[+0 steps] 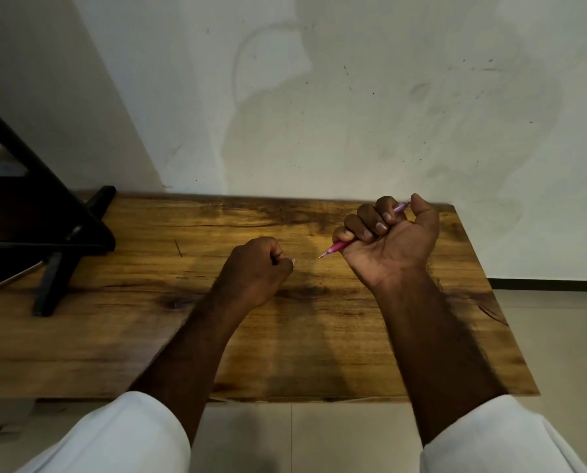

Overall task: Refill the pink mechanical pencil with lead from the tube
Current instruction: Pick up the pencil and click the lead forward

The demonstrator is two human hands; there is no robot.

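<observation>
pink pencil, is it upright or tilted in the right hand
Tilted. The right hand is fisted around the pink pencil, tip pointing down-left toward the left hand, cap end by the thumb above the wooden table.

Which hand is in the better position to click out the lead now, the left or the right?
The right hand, probably. It is closed around the pink pencil, with its thumb at the far end. The left hand is a closed fist apart from the pencil.

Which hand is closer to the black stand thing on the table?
Left. The left hand rests mid-table, right of the black stand; the right hand, gripping the pink pencil, is farther right.
</observation>
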